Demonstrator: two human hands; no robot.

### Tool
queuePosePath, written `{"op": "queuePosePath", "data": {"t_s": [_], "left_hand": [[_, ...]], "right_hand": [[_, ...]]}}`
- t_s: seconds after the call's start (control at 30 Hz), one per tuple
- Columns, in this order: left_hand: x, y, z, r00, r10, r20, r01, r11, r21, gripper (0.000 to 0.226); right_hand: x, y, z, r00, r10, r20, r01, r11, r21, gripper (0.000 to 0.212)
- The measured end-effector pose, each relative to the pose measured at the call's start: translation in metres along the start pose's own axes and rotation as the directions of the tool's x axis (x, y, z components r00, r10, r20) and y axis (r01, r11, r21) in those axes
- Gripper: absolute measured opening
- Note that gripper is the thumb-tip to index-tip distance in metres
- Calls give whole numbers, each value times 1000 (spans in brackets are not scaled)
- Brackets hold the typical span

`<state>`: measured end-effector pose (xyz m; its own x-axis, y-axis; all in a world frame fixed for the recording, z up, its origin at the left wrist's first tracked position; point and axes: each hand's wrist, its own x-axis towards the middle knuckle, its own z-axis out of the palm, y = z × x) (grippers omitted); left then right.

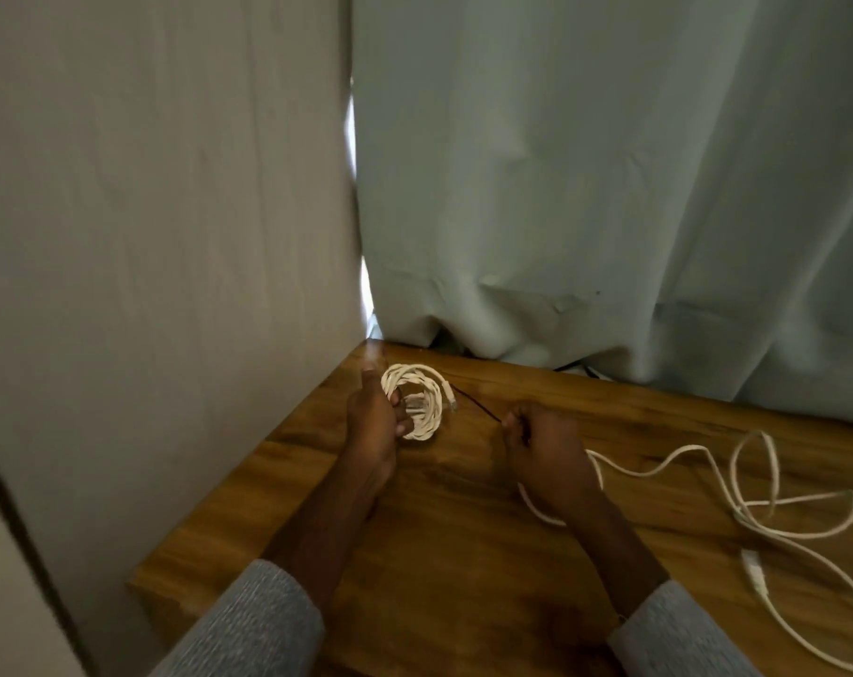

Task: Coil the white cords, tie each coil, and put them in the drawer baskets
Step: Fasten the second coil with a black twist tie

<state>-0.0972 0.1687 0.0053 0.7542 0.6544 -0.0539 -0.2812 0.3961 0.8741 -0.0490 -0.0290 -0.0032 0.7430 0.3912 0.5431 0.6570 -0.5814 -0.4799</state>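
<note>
Coiled cord (pixel 417 403) sat in the left hand (pixel 373 422), fingers curled round its near side, above the table's (pixel 463 554) far-left corner. A thin dark tie (pixel 475 408) ran from it rightward to the right hand (pixel 544 456), which pinched its end — taut, it seemed. Loose white cord (pixel 756 505) sprawled right; the drape (pixel 585 188) stood close behind, with open room nearer the person.

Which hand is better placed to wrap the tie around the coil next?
Right. The right hand already pinches the thin dark tie leading to the coiled cord, while the left hand grips that coil and steadies it.
</note>
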Motion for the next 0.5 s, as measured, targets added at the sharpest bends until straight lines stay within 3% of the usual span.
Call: {"op": "queuePosePath", "data": {"t_s": [0.13, 0.27, 0.37, 0.5], "left_hand": [[8, -31, 40, 993, -115, 12, 116, 991, -69, 46], [14, -53, 66, 981, -194, 6, 194, 980, -34, 47], [20, -65, 73, 976, -215, -19, 215, 976, -30, 55], [29, -66, 78, 977, -211, -34, 208, 974, -86, 54]], "right_hand": [[6, 8, -9, 981, -6, -192, 16, 998, 53, 11], [11, 24, -10, 951, -125, -283, 67, 976, -206, 17], [13, 31, -6, 935, -230, -272, 112, 915, -388, 13], [17, 33, 0, 928, -306, -212, 191, 880, -435, 13]]}}
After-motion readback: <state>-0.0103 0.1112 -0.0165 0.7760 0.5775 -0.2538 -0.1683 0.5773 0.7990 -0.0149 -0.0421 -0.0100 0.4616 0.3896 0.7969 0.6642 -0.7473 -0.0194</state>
